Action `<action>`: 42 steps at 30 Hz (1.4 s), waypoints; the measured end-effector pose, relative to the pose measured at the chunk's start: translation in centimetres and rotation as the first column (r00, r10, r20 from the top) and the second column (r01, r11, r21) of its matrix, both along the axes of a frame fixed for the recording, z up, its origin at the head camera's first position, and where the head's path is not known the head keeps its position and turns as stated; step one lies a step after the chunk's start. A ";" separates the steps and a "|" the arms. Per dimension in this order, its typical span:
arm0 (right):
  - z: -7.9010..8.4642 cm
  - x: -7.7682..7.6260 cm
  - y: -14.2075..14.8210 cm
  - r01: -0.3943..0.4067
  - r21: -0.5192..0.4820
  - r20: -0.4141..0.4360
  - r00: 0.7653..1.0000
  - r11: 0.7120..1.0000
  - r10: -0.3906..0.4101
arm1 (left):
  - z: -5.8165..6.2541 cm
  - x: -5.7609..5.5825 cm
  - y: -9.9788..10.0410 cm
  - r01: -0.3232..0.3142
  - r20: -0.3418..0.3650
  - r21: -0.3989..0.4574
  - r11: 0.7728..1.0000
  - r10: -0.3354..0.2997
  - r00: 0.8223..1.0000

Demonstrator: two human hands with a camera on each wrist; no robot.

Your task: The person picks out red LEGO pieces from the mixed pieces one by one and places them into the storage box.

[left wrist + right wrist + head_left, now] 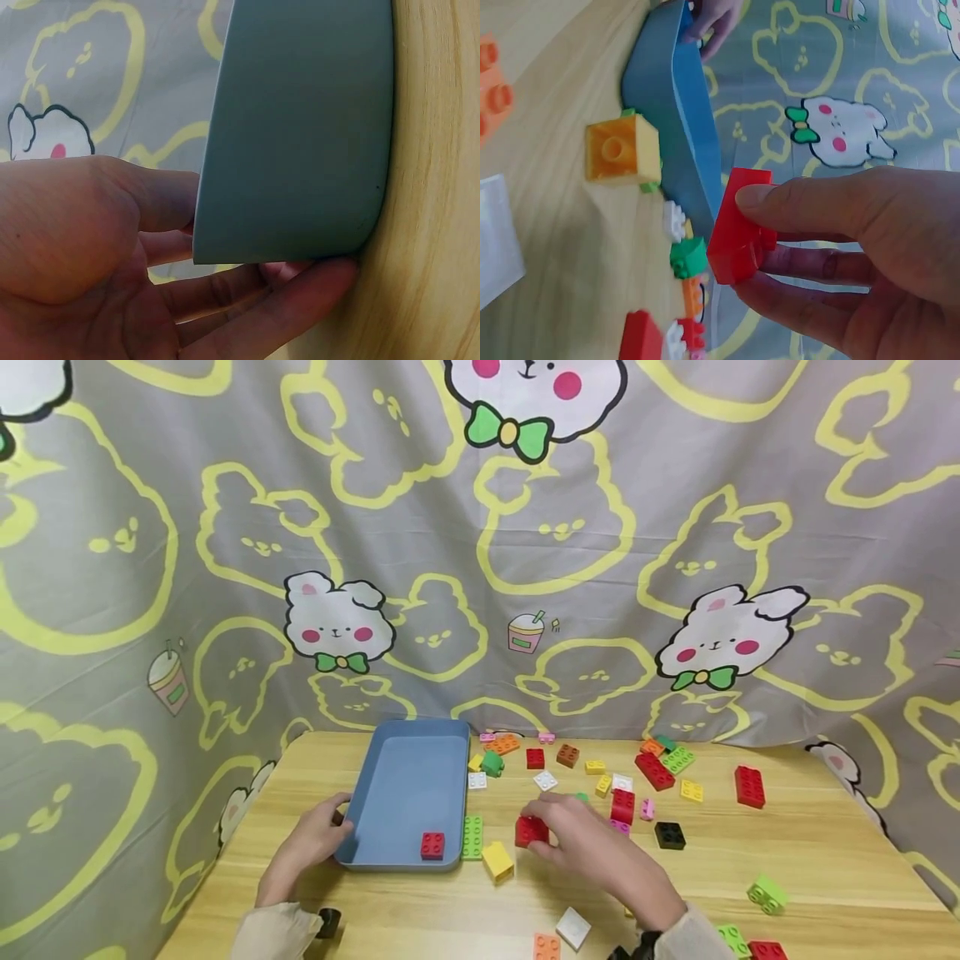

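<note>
A blue tray [408, 785] lies on the wooden table, with one red brick [432, 846] inside at its front right corner. At the tray's left side, my left hand [318, 831] holds the wall. The left wrist view shows the thumb by the rim and the other fingers [300, 300] along the outer side. My right hand [585, 843] pinches another red brick [739, 225] between thumb and fingertips, held above the table to the right of the tray. Between them are a yellow brick [498, 862] and a long light-green brick [472, 837] close against the tray.
Several loose bricks are scattered behind and right of my right hand, among them a black brick [670, 835] and a red brick [750, 786]. Nearer me lie a white brick [573, 928] and an orange brick [547, 946]. A patterned curtain [450, 610] hangs behind the table.
</note>
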State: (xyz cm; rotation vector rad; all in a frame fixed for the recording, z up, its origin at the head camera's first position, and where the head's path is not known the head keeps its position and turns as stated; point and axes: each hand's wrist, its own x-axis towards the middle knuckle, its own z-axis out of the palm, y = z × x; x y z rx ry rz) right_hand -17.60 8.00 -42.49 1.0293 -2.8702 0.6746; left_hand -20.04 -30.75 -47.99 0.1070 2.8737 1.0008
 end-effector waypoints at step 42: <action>-2.8 -4.0 -17.9 -0.230 0.149 -0.093 0.965 0.962 0.245 | -0.2 -0.3 -0.1 -0.021 -0.002 0.007 1.000 0.021 1.000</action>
